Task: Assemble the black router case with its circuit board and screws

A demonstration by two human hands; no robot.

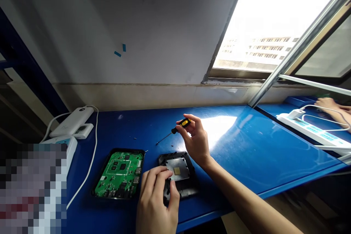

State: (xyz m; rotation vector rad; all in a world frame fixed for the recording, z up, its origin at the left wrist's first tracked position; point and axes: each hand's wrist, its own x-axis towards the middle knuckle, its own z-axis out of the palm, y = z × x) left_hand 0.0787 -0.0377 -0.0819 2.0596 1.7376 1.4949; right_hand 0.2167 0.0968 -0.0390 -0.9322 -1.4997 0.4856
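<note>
My right hand [196, 140] is closed around the black and yellow handle of a screwdriver [184, 123]. Its shaft slants down to the left, with the tip just over the blue tabletop. My left hand [159, 197] lies across the left side of a black plastic cover [189, 186], fingers bent and thumb near the index finger; part of the cover is hidden beneath it. Inside the cover is a grey metal plate [184, 164] with a small tan square pad. Left of this hand, a green circuit board [120, 172] sits in a black tray-like casing [94, 190].
Small screws [135, 138] lie on the blue table [115, 124] behind the casing. White devices [72, 120] and a cable [94, 142] are at left. Past a metal post at right, another person's hand [326, 103] is near a white power strip [309, 129].
</note>
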